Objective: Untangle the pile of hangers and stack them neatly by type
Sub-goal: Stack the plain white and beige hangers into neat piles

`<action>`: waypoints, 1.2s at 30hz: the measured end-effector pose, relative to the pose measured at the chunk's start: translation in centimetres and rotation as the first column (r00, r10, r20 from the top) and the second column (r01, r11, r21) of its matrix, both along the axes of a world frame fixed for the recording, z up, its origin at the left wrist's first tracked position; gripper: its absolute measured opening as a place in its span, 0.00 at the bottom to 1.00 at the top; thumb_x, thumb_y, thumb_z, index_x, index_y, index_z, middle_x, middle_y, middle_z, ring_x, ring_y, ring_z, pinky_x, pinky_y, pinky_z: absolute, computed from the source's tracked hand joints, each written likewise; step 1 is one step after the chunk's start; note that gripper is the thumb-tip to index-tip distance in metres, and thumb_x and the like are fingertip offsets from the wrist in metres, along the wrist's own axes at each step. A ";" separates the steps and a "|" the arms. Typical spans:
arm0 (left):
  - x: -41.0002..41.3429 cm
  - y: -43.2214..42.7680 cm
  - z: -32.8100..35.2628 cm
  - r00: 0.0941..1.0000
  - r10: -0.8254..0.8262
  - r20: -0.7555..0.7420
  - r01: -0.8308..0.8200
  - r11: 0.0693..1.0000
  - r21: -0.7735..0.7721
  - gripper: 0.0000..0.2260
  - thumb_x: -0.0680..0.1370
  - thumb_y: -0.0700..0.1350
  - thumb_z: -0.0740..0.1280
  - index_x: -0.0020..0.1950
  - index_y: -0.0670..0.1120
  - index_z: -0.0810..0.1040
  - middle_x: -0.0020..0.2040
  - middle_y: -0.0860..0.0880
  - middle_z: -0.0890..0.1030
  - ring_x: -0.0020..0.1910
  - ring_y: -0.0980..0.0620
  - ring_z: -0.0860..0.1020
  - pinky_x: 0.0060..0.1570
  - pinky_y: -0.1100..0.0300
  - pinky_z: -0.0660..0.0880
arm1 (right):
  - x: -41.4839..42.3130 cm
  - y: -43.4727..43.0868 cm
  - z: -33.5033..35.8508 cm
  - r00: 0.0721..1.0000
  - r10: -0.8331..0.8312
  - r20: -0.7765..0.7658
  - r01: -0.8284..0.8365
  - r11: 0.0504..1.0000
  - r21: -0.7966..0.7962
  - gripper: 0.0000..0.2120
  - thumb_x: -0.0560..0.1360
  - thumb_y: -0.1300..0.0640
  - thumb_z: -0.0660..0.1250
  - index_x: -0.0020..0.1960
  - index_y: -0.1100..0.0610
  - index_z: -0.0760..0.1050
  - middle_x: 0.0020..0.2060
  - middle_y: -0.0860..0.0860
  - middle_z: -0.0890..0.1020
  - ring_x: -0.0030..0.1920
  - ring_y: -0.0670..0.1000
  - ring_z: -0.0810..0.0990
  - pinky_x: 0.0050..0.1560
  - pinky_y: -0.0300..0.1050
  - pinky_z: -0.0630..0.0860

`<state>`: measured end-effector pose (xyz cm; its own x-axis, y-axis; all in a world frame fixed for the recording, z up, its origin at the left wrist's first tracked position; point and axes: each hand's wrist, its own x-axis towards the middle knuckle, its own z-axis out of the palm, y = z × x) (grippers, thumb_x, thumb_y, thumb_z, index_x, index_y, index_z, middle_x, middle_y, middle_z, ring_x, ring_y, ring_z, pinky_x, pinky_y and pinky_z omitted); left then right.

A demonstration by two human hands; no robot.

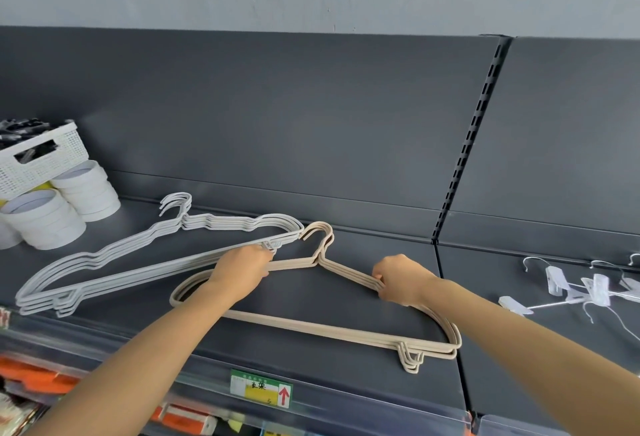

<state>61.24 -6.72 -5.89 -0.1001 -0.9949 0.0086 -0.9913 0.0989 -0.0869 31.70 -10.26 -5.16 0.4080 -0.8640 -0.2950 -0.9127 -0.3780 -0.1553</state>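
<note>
Progress looks well along: grey hangers (pixel 225 222) stacked at nine o'clock, beige hangers (pixel 329 329) clamped by left hand (pixel 242 264) and right hand (pixel 403 279), clip hangers (pixel 595 292) at three o'clock unsorted.

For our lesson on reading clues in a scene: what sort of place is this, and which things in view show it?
Probably a shop: a dark metal shelf with a slotted upright, a price label on its front edge, and packaged goods below.

Even, soft light; wide-angle bending at edges; lower corners perhaps blurred
</note>
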 end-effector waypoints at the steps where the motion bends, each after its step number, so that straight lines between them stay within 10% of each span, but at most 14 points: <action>1: 0.1 0.2 0.3 0.998 -0.014 -0.063 0.013 1.000 -0.017 0.07 0.79 0.48 0.63 0.53 0.48 0.76 0.52 0.50 0.79 0.50 0.48 0.78 0.46 0.54 0.75 | 0.0 -0.1 0.2 1.000 0.008 0.016 -0.008 1.000 0.015 0.12 0.71 0.55 0.67 0.50 0.62 0.76 0.46 0.57 0.82 0.45 0.58 0.80 0.40 0.47 0.76; 5: 1.4 0.4 1.2 0.976 -0.043 -0.212 0.000 0.980 -0.200 0.12 0.79 0.53 0.61 0.55 0.48 0.78 0.53 0.52 0.78 0.54 0.50 0.76 0.50 0.56 0.72 | 1.0 -0.8 1.4 0.993 0.001 0.122 -0.001 1.000 0.000 0.20 0.75 0.42 0.63 0.52 0.58 0.75 0.47 0.52 0.80 0.50 0.55 0.77 0.49 0.47 0.73; 8: 2.6 -0.2 1.8 0.977 0.014 -0.213 -0.061 0.975 -0.212 0.15 0.80 0.52 0.61 0.63 0.47 0.76 0.60 0.50 0.77 0.61 0.49 0.73 0.57 0.55 0.71 | 2.8 -1.2 2.1 0.967 0.011 0.254 0.002 0.999 -0.051 0.15 0.78 0.47 0.60 0.43 0.59 0.71 0.35 0.51 0.75 0.42 0.57 0.73 0.46 0.49 0.73; 11: 3.9 -0.7 2.2 0.963 0.135 -0.233 -0.161 0.982 -0.098 0.16 0.80 0.52 0.60 0.66 0.48 0.74 0.62 0.49 0.78 0.62 0.48 0.74 0.58 0.54 0.71 | 5.3 -1.8 2.5 0.932 0.059 0.359 -0.042 0.998 -0.056 0.11 0.80 0.56 0.56 0.56 0.61 0.73 0.45 0.57 0.80 0.48 0.60 0.76 0.53 0.53 0.74; 15: 5.6 -0.9 2.2 0.946 0.205 -0.252 -0.201 0.979 0.043 0.09 0.79 0.51 0.62 0.53 0.50 0.80 0.49 0.50 0.82 0.47 0.49 0.79 0.44 0.56 0.74 | 9.0 -3.4 1.9 0.933 0.051 0.356 -0.052 0.999 -0.007 0.11 0.79 0.60 0.54 0.59 0.62 0.67 0.48 0.56 0.76 0.49 0.59 0.74 0.48 0.48 0.69; 19: 6.0 -1.2 2.1 0.947 0.208 -0.244 -0.195 0.978 0.077 0.07 0.78 0.48 0.65 0.54 0.52 0.79 0.50 0.50 0.82 0.48 0.48 0.79 0.45 0.55 0.74 | 11.6 -4.6 1.2 0.943 -0.028 0.333 0.004 0.997 0.074 0.24 0.78 0.61 0.54 0.73 0.61 0.57 0.70 0.58 0.66 0.69 0.57 0.65 0.64 0.46 0.65; 32: 6.4 -1.7 2.1 0.945 0.223 -0.239 -0.203 0.974 0.105 0.15 0.77 0.44 0.65 0.31 0.47 0.65 0.32 0.47 0.73 0.34 0.47 0.70 0.33 0.57 0.64 | 13.0 -4.5 0.3 0.940 0.022 0.340 -0.032 0.999 0.023 0.26 0.71 0.69 0.52 0.67 0.54 0.64 0.55 0.56 0.73 0.56 0.59 0.72 0.54 0.54 0.74; 34: 6.0 -1.6 2.5 0.935 0.225 -0.273 -0.195 0.972 0.130 0.06 0.76 0.45 0.66 0.40 0.49 0.76 0.43 0.46 0.81 0.42 0.46 0.77 0.39 0.56 0.71 | 12.7 -4.2 0.7 0.940 0.010 0.342 -0.020 0.999 0.026 0.28 0.73 0.67 0.53 0.73 0.55 0.59 0.65 0.56 0.70 0.64 0.58 0.69 0.61 0.51 0.72; 36: 5.5 -1.6 2.5 0.922 0.215 -0.322 -0.185 0.975 0.121 0.16 0.75 0.48 0.67 0.63 0.51 0.76 0.61 0.50 0.79 0.59 0.49 0.76 0.55 0.55 0.73 | 12.0 -3.9 1.2 0.933 -0.036 0.358 0.025 0.999 0.034 0.30 0.76 0.64 0.54 0.77 0.53 0.52 0.72 0.54 0.65 0.69 0.56 0.67 0.64 0.45 0.67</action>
<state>66.79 -8.35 -3.44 0.0949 -0.9923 -0.0797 -0.9618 -0.1120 0.2498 43.68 -14.18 -4.00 0.4647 -0.8711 -0.1589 -0.8055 -0.3413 -0.4844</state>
